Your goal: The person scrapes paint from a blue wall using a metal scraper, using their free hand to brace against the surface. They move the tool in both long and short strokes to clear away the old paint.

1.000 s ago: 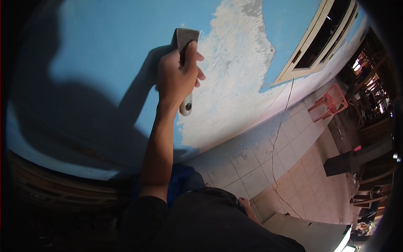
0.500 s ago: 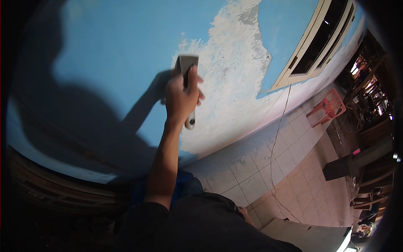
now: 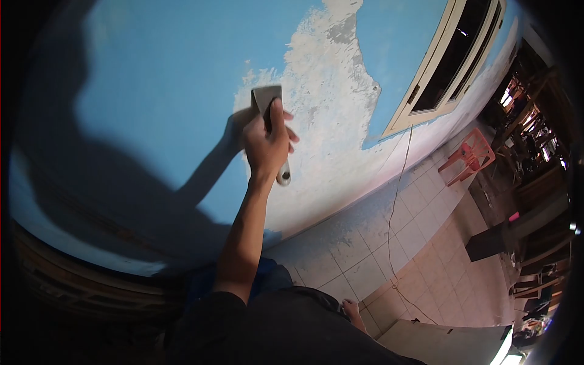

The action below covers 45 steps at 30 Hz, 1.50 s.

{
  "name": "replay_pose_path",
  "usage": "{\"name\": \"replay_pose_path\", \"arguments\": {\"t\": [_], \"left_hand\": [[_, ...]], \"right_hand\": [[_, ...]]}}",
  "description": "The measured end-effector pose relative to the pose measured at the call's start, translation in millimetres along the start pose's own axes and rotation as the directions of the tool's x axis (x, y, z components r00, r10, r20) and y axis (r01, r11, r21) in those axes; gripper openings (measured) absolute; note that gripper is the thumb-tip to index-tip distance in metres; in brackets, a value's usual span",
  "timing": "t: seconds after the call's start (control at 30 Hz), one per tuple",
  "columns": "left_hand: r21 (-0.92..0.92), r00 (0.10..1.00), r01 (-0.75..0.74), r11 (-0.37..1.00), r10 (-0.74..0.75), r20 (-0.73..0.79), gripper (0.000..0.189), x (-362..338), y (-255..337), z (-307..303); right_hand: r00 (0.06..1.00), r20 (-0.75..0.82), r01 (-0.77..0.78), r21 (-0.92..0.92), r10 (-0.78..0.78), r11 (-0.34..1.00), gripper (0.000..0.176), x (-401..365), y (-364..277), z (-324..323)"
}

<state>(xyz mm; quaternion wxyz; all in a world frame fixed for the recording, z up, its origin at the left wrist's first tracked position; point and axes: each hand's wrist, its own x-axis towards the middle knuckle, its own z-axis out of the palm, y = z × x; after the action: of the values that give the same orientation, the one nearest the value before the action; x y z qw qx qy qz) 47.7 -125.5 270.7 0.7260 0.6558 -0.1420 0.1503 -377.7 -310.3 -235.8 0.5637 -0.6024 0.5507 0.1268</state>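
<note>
My left hand (image 3: pixel 267 137) is closed around a putty knife (image 3: pixel 267 94). My thumb lies along the base of its wide metal blade, and the pale handle sticks out below my palm. The blade is right at the blue-painted wall (image 3: pixel 176 61), on the border of a large whitish patch (image 3: pixel 322 121) where the blue paint is gone. Lower right, beside the dark shirt, part of my right hand (image 3: pixel 351 308) shows over the floor; its fingers are small and partly hidden.
A cream-framed window (image 3: pixel 420 91) is set in the wall to the right. A thin cord (image 3: pixel 391 237) runs from near it down across the tiled floor (image 3: pixel 334 264). A red plastic chair (image 3: pixel 471 155) stands farther along, near a dark wooden beam (image 3: pixel 486 243). A pale panel (image 3: pixel 438 344) lies lower right.
The view has shifted a little. My left hand and the putty knife have moved slightly right along the wall, the handle tilting rightward. More of my right hand shows.
</note>
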Motion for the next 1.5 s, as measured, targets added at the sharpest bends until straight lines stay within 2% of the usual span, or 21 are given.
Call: {"name": "replay_pose_path", "arguments": {"t": [0.07, 0.13, 0.23, 0.33, 0.37, 0.43, 0.53, 0.63, 0.73, 0.83, 0.93, 0.97, 1.07, 1.1, 1.2, 1.33, 1.37, 1.5], "left_hand": [[-0.081, 1.0, -0.025, 0.996, 0.024, -0.021, 0.043, 11, 18, 12], [-0.128, 0.999, -0.039, 0.991, 0.034, -0.041, 0.043, 15, 22, 16], [-0.134, 0.996, -0.05, 0.99, 0.039, -0.083, 0.043, 6, 9, 15], [-0.07, 0.994, -0.02, 0.997, 0.012, -0.11, 0.044, 3, -2, 10], [-0.077, 0.992, -0.099, 0.992, 0.092, -0.092, 0.044, 5, 0, 11], [-0.092, 0.994, -0.091, 0.992, 0.086, -0.062, 0.044, 14, 14, 13], [-0.122, 0.999, -0.037, 0.992, 0.032, -0.043, 0.044, 17, 26, 13], [-0.073, 0.999, -0.043, 0.996, 0.04, -0.037, 0.045, 4, 0, 5], [0.026, 1.0, -0.024, 0.999, 0.024, 0.005, 0.041, 3, -6, -4], [0.036, 0.996, -0.033, 0.999, 0.03, 0.086, 0.043, 19, 22, -1], [0.035, 0.997, -0.012, 0.999, 0.009, 0.072, 0.042, 16, 24, -1], [0.007, 1.0, 0.001, 1.0, -0.001, 0.024, 0.043, 11, 20, 1], [0.104, 1.0, -0.002, 0.995, -0.001, 0.025, 0.042, 11, 15, -4], [0.124, 0.997, -0.065, 0.99, 0.06, 0.043, 0.042, 16, 17, -4], [0.145, 0.99, -0.086, 0.986, 0.068, 0.123, 0.043, 27, 41, -5], [0.173, 0.996, -0.011, 0.985, -0.004, 0.086, 0.042, 12, 32, -9], [0.126, 0.999, -0.015, 0.992, 0.01, 0.034, 0.04, 7, 17, -10], [0.277, 0.996, -0.064, 0.959, 0.044, 0.077, 0.038, 9, 23, -11]], "right_hand": [[0.999, -0.006, 0.042, -0.14, -0.043, 0.989, 0.04, 0, 7, -2], [0.996, 0.018, 0.088, -0.315, -0.086, 0.945, 0.04, 39, 56, -9], [0.993, 0.067, 0.105, -0.174, -0.095, 0.979, 0.043, 46, 81, -20], [0.995, 0.004, 0.099, -0.147, -0.1, 0.984, 0.045, 56, 96, -23], [0.996, 0.017, 0.09, -0.153, -0.089, 0.984, 0.045, 59, 98, -24], [0.997, 0.041, 0.068, -0.169, -0.062, 0.983, 0.046, 65, 103, -27], [0.986, 0.095, 0.163, -0.313, -0.14, 0.936, 0.041, 50, 71, -31], [0.998, 0.032, 0.064, -0.154, -0.06, 0.986, 0.038, 11, 10, -20], [0.998, 0.02, -0.064, 0.021, 0.063, 0.998, 0.04, 14, -9, -12], [0.996, -0.025, -0.083, 0.018, 0.084, 0.996, 0.039, -4, -29, -2], [1.0, -0.013, 0.007, -0.153, -0.009, 0.988, 0.037, -11, -35, -2], [1.0, 0.005, 0.013, -0.146, -0.012, 0.989, 0.038, -6, -32, -4], [0.998, 0.026, 0.052, -0.122, -0.049, 0.991, 0.043, 5, -19, -3], [0.997, 0.015, 0.071, -0.124, -0.07, 0.99, 0.042, 7, -10, -5], [0.994, 0.051, 0.106, -0.197, -0.098, 0.975, 0.043, 37, 51, -7], [0.977, 0.129, 0.208, -0.362, -0.173, 0.908, 0.046, 65, 92, -15], [0.981, 0.107, 0.189, -0.341, -0.162, 0.921, 0.046, 63, 89, -16], [0.988, 0.074, 0.154, -0.284, -0.139, 0.946, 0.044, 52, 80, -11]]}}
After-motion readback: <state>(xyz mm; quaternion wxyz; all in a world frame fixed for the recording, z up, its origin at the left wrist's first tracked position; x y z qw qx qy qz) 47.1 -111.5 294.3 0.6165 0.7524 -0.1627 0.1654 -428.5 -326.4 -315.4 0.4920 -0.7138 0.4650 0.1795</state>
